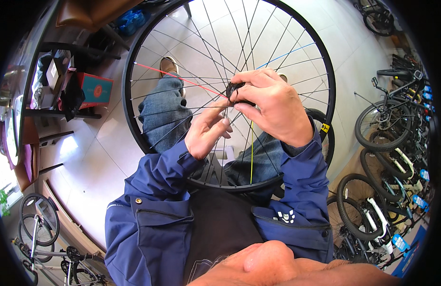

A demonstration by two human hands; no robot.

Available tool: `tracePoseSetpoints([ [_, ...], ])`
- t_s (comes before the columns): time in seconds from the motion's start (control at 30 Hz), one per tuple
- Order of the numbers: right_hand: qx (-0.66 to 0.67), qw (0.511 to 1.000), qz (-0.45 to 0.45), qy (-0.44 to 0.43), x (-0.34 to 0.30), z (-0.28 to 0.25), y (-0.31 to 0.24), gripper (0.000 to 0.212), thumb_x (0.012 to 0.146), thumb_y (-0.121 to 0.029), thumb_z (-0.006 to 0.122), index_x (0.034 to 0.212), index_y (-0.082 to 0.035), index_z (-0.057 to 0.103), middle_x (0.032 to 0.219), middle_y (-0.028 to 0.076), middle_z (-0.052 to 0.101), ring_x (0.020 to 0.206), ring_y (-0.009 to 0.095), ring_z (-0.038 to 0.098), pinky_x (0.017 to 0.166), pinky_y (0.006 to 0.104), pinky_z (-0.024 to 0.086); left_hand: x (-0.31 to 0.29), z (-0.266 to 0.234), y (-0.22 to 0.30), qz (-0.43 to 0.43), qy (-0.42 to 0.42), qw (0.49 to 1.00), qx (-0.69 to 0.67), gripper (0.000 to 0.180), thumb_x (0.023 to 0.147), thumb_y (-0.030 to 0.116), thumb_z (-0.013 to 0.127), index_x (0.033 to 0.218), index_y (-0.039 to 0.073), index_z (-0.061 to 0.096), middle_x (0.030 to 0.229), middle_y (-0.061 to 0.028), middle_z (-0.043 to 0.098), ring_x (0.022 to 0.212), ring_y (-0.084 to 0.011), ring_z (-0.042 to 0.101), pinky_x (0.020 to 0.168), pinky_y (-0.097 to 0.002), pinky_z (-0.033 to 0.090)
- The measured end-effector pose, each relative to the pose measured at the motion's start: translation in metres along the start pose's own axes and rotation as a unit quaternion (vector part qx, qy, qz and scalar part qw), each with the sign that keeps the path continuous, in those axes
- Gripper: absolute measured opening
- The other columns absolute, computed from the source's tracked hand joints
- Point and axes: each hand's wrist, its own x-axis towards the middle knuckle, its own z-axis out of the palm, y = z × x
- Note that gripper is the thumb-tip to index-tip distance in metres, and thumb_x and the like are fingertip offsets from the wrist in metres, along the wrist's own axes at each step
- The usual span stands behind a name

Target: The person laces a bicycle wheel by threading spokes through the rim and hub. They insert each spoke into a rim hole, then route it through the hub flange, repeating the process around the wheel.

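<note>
A bicycle wheel with a black rim lies across my lap, its hub near the middle. Most spokes are black; one is a red spoke, one a blue spoke and one a yellow-green spoke. My right hand is closed on the dark hub from the right, covering much of it. Just below and left, my left hand is among the spokes, forefinger reaching to the hub and the other fingers curled toward the thumb. What those fingers pinch, if anything, is unclear.
Many bicycles stand along the right side. Another bicycle is at the lower left. To the left, a red and teal box sits by a dark-legged table. A blue plastic bag lies beyond, on the tiled floor.
</note>
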Motion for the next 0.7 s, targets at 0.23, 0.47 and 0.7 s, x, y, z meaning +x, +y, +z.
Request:
tracePoseSetpoints([
  [0.23,0.059,0.998,0.002,0.033,-0.006,-0.021,-0.005,0.053,0.090,-0.007,0.091,0.142,-0.010,0.077,0.135,0.011,0.078,0.099,0.019,0.078,0.075,0.0308,0.059,-0.005,-0.004,0.002,-0.008,0.001,1.000,-0.021,0.058,0.114,0.012,0.059,0.169,-0.001,0.047,0.132,-0.0153,0.070,0.105,-0.0190,0.072,0.091,-0.0350,0.061],
  [0.47,0.092,0.986,0.128,0.051,-0.054,-0.038,-0.012,0.032,0.099,0.000,0.081,0.131,-0.005,0.078,0.113,0.007,0.084,0.096,0.013,0.077,0.070,0.0254,0.054,-0.003,-0.004,-0.001,-0.003,0.014,1.000,0.005,0.054,0.113,0.009,0.059,0.165,-0.005,0.051,0.157,-0.0144,0.062,0.113,-0.0202,0.072,0.091,-0.0348,0.062],
  [0.7,0.200,0.948,0.236,0.078,-0.154,-0.018,-0.014,0.027,0.103,-0.002,0.078,0.131,-0.001,0.076,0.110,0.010,0.083,0.094,0.014,0.077,0.071,0.0253,0.056,0.000,-0.006,-0.001,-0.004,0.008,1.000,0.028,0.048,0.112,0.009,0.059,0.157,-0.006,0.058,0.153,-0.0143,0.067,0.110,-0.0176,0.072,0.089,-0.0324,0.061],
])
